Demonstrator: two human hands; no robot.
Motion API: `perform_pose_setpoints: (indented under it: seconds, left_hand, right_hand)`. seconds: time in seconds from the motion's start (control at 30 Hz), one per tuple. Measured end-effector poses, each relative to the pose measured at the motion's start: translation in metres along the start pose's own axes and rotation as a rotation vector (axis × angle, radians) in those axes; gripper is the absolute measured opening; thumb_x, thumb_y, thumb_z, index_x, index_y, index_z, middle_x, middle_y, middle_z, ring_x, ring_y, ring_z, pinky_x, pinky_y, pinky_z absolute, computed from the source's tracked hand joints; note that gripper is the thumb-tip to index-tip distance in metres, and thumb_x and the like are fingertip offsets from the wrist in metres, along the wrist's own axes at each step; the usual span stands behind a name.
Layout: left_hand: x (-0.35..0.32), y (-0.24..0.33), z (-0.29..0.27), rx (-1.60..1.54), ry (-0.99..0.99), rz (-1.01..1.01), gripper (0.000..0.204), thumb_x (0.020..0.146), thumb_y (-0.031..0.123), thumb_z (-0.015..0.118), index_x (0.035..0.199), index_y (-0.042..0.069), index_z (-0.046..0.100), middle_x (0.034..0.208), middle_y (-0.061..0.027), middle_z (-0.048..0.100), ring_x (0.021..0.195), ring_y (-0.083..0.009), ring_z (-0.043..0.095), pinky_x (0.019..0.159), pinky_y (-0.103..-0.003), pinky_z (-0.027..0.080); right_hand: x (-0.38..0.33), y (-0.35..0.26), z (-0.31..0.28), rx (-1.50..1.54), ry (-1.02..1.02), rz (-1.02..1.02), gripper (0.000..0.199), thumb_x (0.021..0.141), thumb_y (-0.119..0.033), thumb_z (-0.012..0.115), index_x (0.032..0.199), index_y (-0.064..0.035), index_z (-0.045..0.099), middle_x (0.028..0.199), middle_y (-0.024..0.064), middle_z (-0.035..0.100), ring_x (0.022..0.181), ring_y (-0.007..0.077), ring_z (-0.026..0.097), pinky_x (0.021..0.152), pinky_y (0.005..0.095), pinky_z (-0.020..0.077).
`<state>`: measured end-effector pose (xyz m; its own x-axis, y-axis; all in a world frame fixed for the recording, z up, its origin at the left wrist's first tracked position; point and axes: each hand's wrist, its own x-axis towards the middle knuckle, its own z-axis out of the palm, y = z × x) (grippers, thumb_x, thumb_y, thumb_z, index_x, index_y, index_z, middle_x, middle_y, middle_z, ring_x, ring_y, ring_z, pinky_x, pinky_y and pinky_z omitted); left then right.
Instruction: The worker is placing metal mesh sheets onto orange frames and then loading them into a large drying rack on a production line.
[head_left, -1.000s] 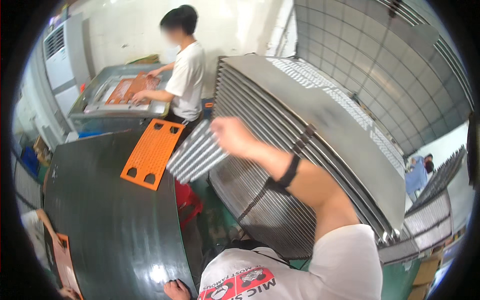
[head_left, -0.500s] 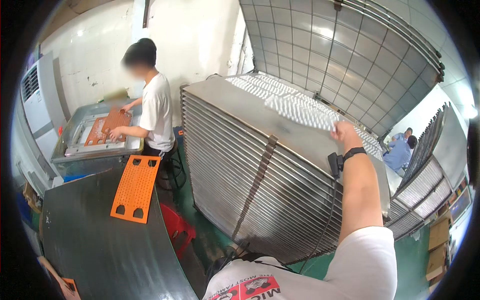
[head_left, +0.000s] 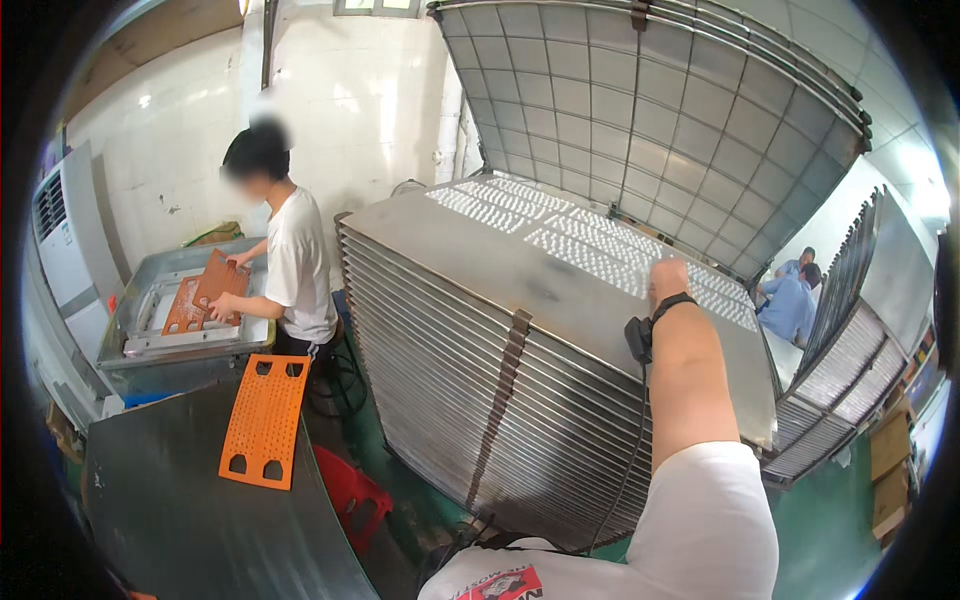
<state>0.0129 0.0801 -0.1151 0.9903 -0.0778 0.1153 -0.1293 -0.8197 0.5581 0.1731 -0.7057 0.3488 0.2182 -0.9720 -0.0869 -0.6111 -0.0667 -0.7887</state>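
One thin black cable (head_left: 632, 455) hanging from a boxy black module (head_left: 638, 341), down past the ribbed front of a tall stack of grey metal trays (head_left: 430, 340): likely to catch on an edge during a sideways reach and pull it off line. Just beyond, a bare right hand (head_left: 669, 280) at the near side of white, bumpy pieces (head_left: 590, 252) in rows on a smooth grey metal top sheet (head_left: 480, 270). Cannot tell, with fingers hidden, whether pinching or spread, touching or apart. Risk of knocking neighbouring rows askew, because of close spacing and a blocked view. No left hand in view for steadying. Farther back, a raised, grid-backed metal panel (head_left: 650, 110): liable, if poorly held, to drop toward the rows.
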Motion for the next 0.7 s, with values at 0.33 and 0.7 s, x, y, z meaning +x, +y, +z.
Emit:
perform_pose_setpoints:
  seconds: [0.33, 0.7]
  left_hand:
    - [0.013, -0.004, -0.017, 0.094, -0.062, 0.118, 0.029, 0.076, 0.028, 0.059, 0.069, 0.0, 0.059, 0.076, -0.0248, 0.057, 0.073, -0.0426, 0.053, 0.069, -0.05, 0.043]
    - [-0.092, 0.07, -0.04, 0.211, 0.34, -0.33, 0.016, 0.077, 0.015, 0.06, 0.067, 0.004, 0.054, 0.074, -0.0174, 0.053, 0.075, -0.0361, 0.049, 0.066, -0.048, 0.037]
  right_hand:
    - [-0.183, -0.157, 0.099, -0.003, -0.099, -0.904, 0.03, 0.073, -0.024, 0.061, 0.085, 0.004, 0.065, 0.085, 0.0224, 0.065, 0.081, 0.0356, 0.063, 0.072, 0.0418, 0.0495]
    - [-0.547, -0.006, 0.33, -0.301, -1.469, -2.117, 0.025, 0.078, -0.024, 0.059, 0.086, -0.0007, 0.063, 0.082, 0.0211, 0.062, 0.082, 0.0383, 0.06, 0.074, 0.0456, 0.0479]
